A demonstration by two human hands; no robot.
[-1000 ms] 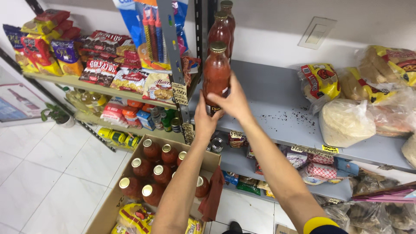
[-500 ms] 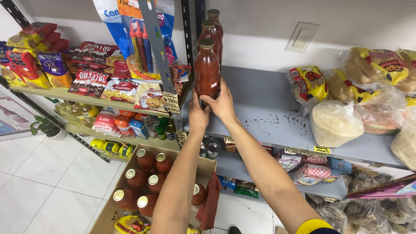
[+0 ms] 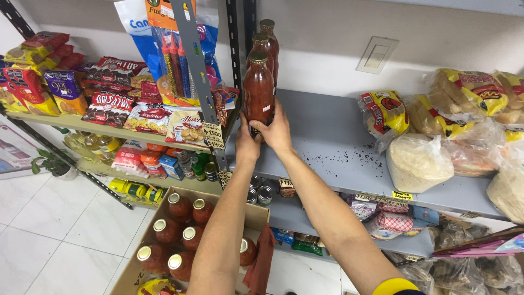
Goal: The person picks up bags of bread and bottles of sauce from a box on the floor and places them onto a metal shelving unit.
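Both my hands grip the base of a tall glass bottle of red sauce [image 3: 258, 90] standing on the grey metal shelf [image 3: 338, 142]. My left hand [image 3: 246, 143] wraps its left side and my right hand [image 3: 277, 131] cups its right side. Two more red sauce bottles [image 3: 268, 37] stand in a row directly behind it, near the shelf's upright post. Below, an open cardboard box [image 3: 146, 235] on the floor holds several more bottles with gold lids.
Bagged tortillas and chips [image 3: 431, 142] fill the right of the shelf, with dark crumbs scattered mid-shelf. Snack packets [image 3: 109, 98] crowd the left shelving. A slanted metal brace [image 3: 199, 82] crosses by the bottles. Cans [image 3: 261, 192] and packets sit on the lower shelf. A red cloth [image 3: 261, 262] hangs off the box.
My hands have carried the bottle forward and down from mid-air until it stands on the shelf in front of the other two bottles.
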